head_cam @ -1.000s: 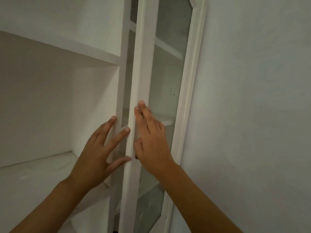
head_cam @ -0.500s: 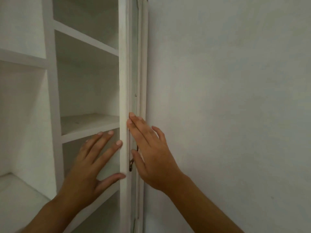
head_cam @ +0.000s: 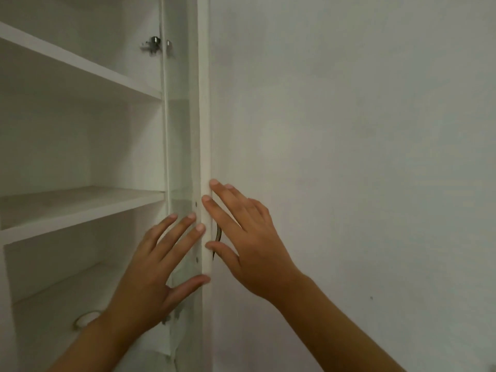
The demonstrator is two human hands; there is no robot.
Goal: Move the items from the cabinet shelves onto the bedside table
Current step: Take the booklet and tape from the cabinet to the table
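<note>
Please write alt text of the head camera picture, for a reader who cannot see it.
Two bare hands with straight fingers rest on the edge of an open white cabinet door, the left hand on its inner side and the right hand on its outer side, next to a plain wall. To the left are white shelves.

White cabinet (head_cam: 80, 146) is standing open, its interior facing the camera. Two bare shelves are showing: an upper shelf (head_cam: 80, 64) slanting across the top left, and a middle shelf (head_cam: 77, 208) lying below it. White glazed door (head_cam: 204, 130) is standing edge-on, swung back beside the wall. A metal hinge (head_cam: 153, 44) is sitting at the frame, high up. A pale round item (head_cam: 86, 318), partly hidden, is lying on the lowest visible level; its kind is unclear.
</note>
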